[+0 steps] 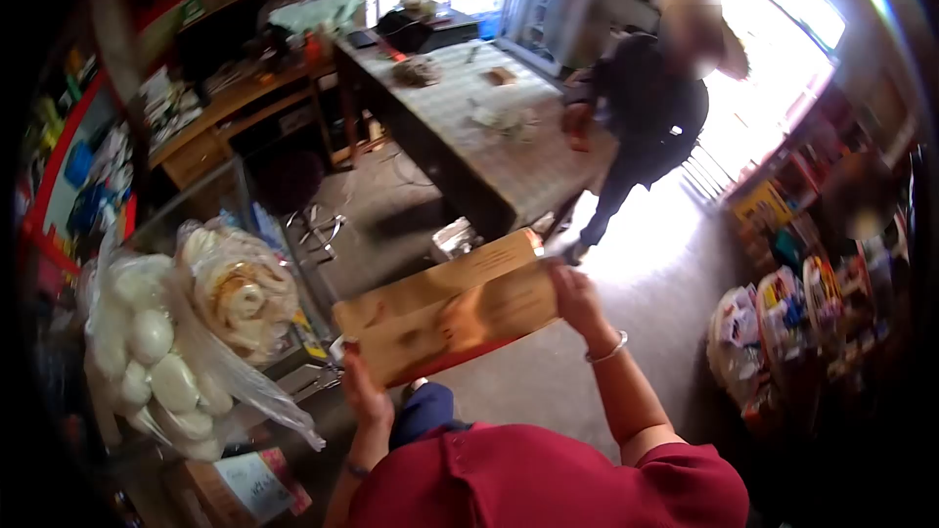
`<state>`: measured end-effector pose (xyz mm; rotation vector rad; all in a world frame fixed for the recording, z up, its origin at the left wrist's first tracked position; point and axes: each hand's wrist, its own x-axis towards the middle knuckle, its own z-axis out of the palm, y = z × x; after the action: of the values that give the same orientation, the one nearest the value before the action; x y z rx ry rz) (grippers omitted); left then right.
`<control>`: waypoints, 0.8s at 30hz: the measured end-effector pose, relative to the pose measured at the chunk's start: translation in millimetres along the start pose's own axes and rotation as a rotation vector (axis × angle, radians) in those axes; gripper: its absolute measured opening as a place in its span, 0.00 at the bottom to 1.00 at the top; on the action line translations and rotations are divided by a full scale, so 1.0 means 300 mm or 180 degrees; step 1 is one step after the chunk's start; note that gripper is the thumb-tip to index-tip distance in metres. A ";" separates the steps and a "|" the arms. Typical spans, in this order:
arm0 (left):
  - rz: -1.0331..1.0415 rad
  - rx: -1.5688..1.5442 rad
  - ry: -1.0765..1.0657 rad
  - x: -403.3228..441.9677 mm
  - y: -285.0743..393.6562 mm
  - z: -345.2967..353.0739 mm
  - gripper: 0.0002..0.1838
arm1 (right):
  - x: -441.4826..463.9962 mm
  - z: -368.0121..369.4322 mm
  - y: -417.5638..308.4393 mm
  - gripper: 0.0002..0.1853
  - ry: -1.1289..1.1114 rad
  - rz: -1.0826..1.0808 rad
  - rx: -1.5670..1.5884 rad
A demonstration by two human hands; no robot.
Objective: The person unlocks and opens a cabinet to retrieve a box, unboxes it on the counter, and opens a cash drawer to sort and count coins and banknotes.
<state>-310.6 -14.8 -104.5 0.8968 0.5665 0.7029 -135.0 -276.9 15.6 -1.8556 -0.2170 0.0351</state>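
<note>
- On my feed, the left hand (367,393) and the right hand (575,298) grip a long brown cardboard box (430,318) between them, one at each end; their fingertips are partly hidden from me.
- The box is blurred: I can't read its print, or tell whether the dark line along it is a fold or an opening. Its underside is out of my sight.
- Black edges cut off my view; far left and far right of the hands, the shelving fades into shadow.
- Beyond the box I have a long pale-topped surface (460,112), its near corner just past the box's far edge. Another person (646,98) stands at its end, beyond the right hand, against strong glare.
- Open grey floor (665,332) lies to the right of the right hand; on the left hand's outer side, room is tight.
- There, a clear plastic bag (259,401) holds white rounded pieces (152,335), and a second clear plastic bag (201,246) holds tan ring-shaped pieces (249,300). What bears them is hard to make out.
- Well right of the right hand, round baskets (729,357) hold colourful packets, too small for me to identify.
</note>
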 end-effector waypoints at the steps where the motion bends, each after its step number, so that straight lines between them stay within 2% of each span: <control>1: -0.0331 -0.0353 -0.0382 0.054 0.040 0.047 0.25 | 0.082 0.025 0.000 0.18 0.0115 -0.0585 -0.0130; 2: -0.0406 -0.0425 -0.0395 0.088 0.081 0.104 0.25 | 0.126 0.002 -0.016 0.19 -0.0088 0.0033 -0.0030; 5: -0.0550 -0.0613 -0.0465 0.217 0.097 0.202 0.26 | 0.298 0.009 -0.049 0.20 -0.0281 0.0656 0.0249; 6: -0.0622 -0.0742 -0.0549 0.261 0.091 0.222 0.26 | 0.361 0.021 -0.041 0.21 -0.0227 0.0593 0.0312; 7: -0.0618 -0.0721 -0.0495 0.308 0.091 0.237 0.26 | 0.432 0.033 -0.010 0.21 -0.0218 0.0083 0.0369; 9: -0.0822 -0.0956 -0.0475 0.400 0.092 0.256 0.26 | 0.550 0.040 -0.011 0.21 -0.0269 0.0366 0.0401; 10: -0.0782 -0.0942 -0.0434 0.462 0.095 0.279 0.26 | 0.622 0.074 0.017 0.20 -0.0216 0.0022 0.0323; 11: -0.0811 -0.0892 -0.0602 0.523 0.099 0.311 0.28 | 0.702 0.086 0.014 0.20 -0.0286 0.0012 0.0345; 13: -0.0921 -0.0753 -0.0889 0.604 0.108 0.362 0.32 | 0.847 0.085 -0.009 0.18 -0.0979 0.0230 0.0396; 15: -0.0877 -0.0642 -0.0809 0.694 0.106 0.414 0.34 | 1.002 0.123 0.038 0.16 -0.1164 0.0235 0.0848; 17: -0.1416 -0.1558 -0.1024 0.773 0.118 0.484 0.35 | 1.139 0.162 0.049 0.16 -0.1061 0.0226 0.1390; 19: -0.1169 -0.1437 -0.1140 0.870 0.090 0.488 0.34 | 1.255 0.188 0.044 0.16 -0.1213 0.0219 0.1466; 21: -0.1150 -0.1357 -0.1452 0.971 0.051 0.472 0.32 | 1.373 0.226 0.055 0.17 -0.1185 -0.0107 0.0964; 23: -0.1050 -0.1164 -0.1018 1.079 0.055 0.495 0.29 | 1.494 0.284 0.068 0.18 -0.1106 -0.0161 0.0173; 24: -0.0979 -0.1019 -0.0688 1.151 0.034 0.479 0.27 | 1.554 0.310 0.045 0.17 -0.1097 0.0071 0.0134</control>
<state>9.6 176.6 -74.6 0.5611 0.3737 0.3961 312.2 -114.6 15.9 -1.8012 -0.4305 0.3739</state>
